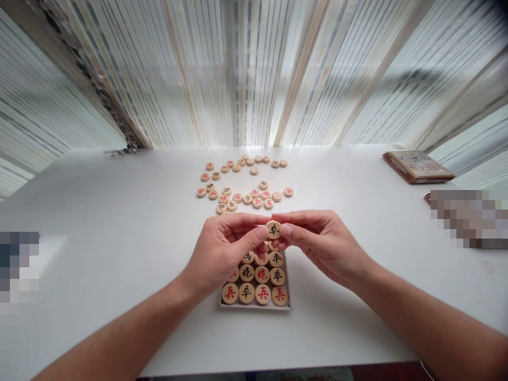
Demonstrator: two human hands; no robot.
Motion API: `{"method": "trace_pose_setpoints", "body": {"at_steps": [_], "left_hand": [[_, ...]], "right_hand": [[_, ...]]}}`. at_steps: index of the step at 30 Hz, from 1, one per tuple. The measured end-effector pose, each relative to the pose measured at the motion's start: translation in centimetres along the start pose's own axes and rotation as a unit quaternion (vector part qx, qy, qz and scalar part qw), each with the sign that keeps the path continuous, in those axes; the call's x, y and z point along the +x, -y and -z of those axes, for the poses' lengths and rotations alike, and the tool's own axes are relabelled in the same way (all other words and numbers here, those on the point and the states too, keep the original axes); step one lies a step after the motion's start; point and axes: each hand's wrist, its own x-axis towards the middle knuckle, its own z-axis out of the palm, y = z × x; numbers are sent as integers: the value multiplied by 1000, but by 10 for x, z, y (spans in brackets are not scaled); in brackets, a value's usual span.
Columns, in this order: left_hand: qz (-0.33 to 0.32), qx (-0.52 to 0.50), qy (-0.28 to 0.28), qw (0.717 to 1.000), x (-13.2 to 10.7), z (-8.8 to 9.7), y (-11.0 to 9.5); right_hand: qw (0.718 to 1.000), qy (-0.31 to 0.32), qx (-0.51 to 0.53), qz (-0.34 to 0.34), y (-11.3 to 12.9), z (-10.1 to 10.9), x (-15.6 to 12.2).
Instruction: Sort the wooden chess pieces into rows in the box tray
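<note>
A round wooden Chinese chess piece [273,229] with a black character faces me, pinched at its edges between both hands. My left hand [230,241] grips its left side with thumb and fingers. On the opposite side, my right hand [323,241] holds it the same way. Beneath them lies a shallow open box [256,307] with rows of pieces marked in red and black. The left hand hides part of the box's upper left, and both hands cover its far end. Several loose chess pieces [257,202] are scattered beyond the hands, some with blank sides up.
The white table [119,238] stretches to a striped curtain [254,74] at the back. A flat decorated box [418,166] lies at the far right, with a blurred-out item [468,219] in front of it. Another blurred patch [18,267] sits at the left edge.
</note>
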Motion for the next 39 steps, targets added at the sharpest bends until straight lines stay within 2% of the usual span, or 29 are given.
{"method": "trace_pose_setpoints", "body": {"at_steps": [7, 17, 24, 29, 32, 34, 39], "left_hand": [[13, -29, 2, 999, 0, 0, 1], [-3, 2, -20, 1000, -2, -2, 1], [-95, 122, -53, 987, -7, -4, 6], [-223, 242, -29, 944, -7, -4, 8], [-255, 281, -10, 925, -7, -5, 7], [-245, 276, -3, 930, -7, -5, 6], [-196, 197, 0, 961, -7, -4, 7]], "right_hand": [[1000, -2, 1, -3, -1, 0, 0], [1000, -12, -9, 17, -5, 0, -3], [1000, -21, -20, -3, 1, -4, -3], [999, -44, -31, -9, 0, -4, -3], [998, -46, -32, -11, -1, -4, -3], [999, -42, -33, -11, 0, -4, -3], [999, -17, -35, -12, 3, -3, -3]]}}
